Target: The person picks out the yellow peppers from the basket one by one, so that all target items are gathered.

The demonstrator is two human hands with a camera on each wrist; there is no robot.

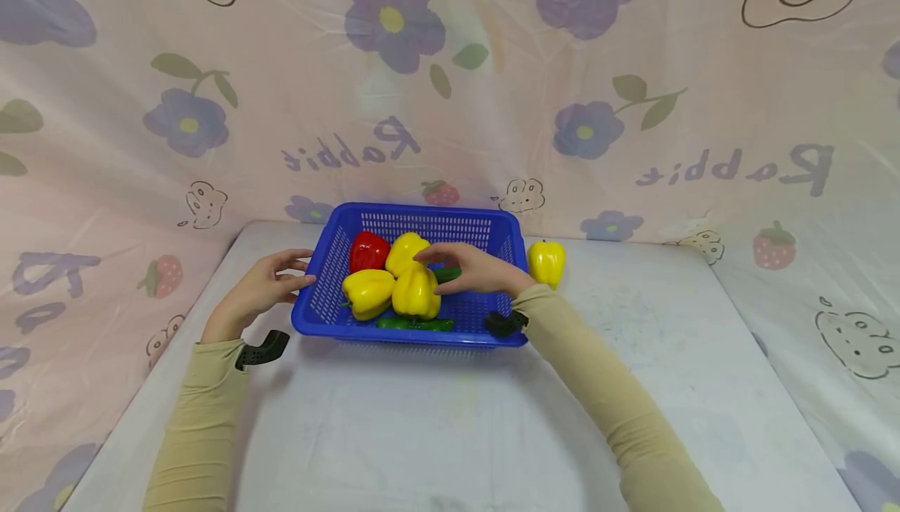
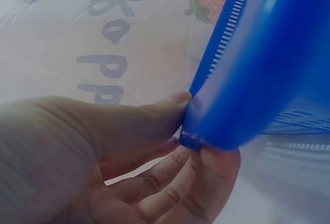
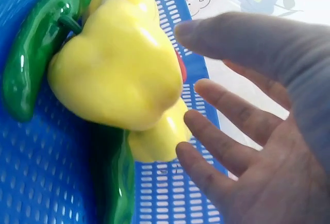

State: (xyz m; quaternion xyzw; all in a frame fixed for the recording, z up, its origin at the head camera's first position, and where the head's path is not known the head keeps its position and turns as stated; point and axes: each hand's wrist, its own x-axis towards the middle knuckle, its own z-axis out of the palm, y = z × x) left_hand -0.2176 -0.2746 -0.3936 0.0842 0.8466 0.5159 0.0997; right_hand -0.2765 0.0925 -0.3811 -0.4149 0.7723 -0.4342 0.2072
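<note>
The left hand [image 1: 262, 287] pinches the rim of the blue basket [image 1: 422, 337]. Right of it, a red pepper [image 1: 369, 252] and two yellow peppers [image 1: 369, 294] crowd the front pepper [image 1: 416, 293]: glossy, probably light, firm and slippery, best cupped round its sides. Just beside waits the right hand [image 1: 469, 267], fingers parted, empty; rightward, an outer pepper [image 1: 547, 263] stands outside.

Left hand [image 1: 263, 284]: thumb [image 2: 149, 120] opposed to bent fingers [image 2: 201, 185]. Right hand [image 1: 476, 268]: fingers spread, thumb apart from them. Sleeved forearms [image 1: 204, 418] behind the fingers.
</note>
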